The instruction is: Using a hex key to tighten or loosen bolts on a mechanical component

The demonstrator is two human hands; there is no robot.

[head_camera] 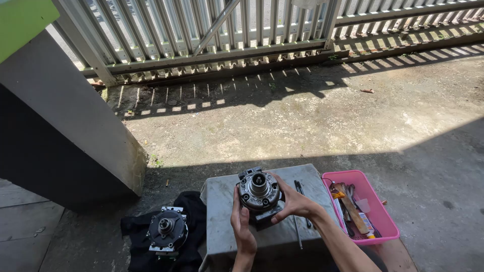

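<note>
A round metal compressor unit (258, 191) with a central shaft stands upright on a grey block (222, 201). My left hand (241, 224) grips its near left side. My right hand (293, 201) wraps around its right side. Both hands hold the unit from below and beside. A second, darker compressor unit (167, 230) lies on a black cloth (194, 206) on the ground to the left, untouched.
A pink plastic tray (385, 211) with several hand tools sits at the right of the block. Thin metal rods (301, 191) lie on the block beside my right hand. A concrete pillar (65, 131) stands left; a metal gate (212, 35) closes the far side.
</note>
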